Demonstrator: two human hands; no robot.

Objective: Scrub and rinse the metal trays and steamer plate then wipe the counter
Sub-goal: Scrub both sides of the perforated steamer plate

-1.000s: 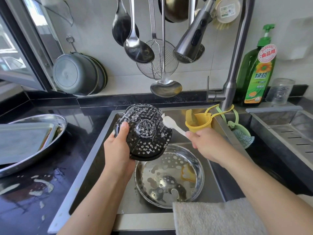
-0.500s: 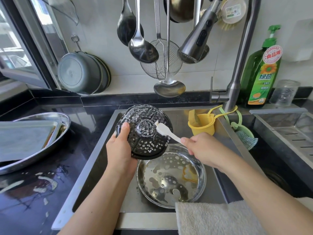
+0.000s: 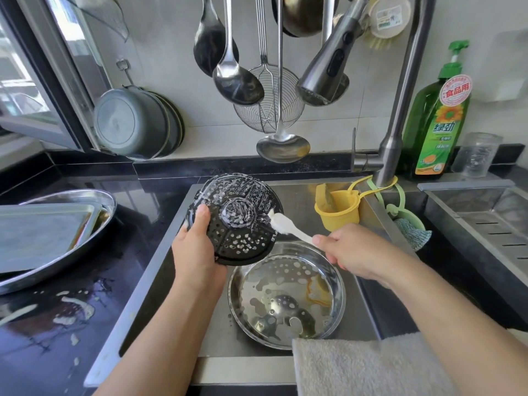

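Observation:
My left hand grips the lower left rim of a black perforated steamer plate, held tilted above the sink and covered in soap suds. My right hand holds the handle of a white brush, whose head touches the plate's right side. Below them a round metal tray with soapy water lies in the sink. On the counter at the left, a rectangular metal tray rests inside an oval metal tray.
Suds and water lie on the black counter at left. A grey towel hangs over the sink's front edge. A yellow cup, faucet, green detergent bottle and hanging ladles stand behind the sink.
The brush head has slid leftward and down across the plate's face, from its upper right edge toward the middle right. My left hand holds the plate nearly still.

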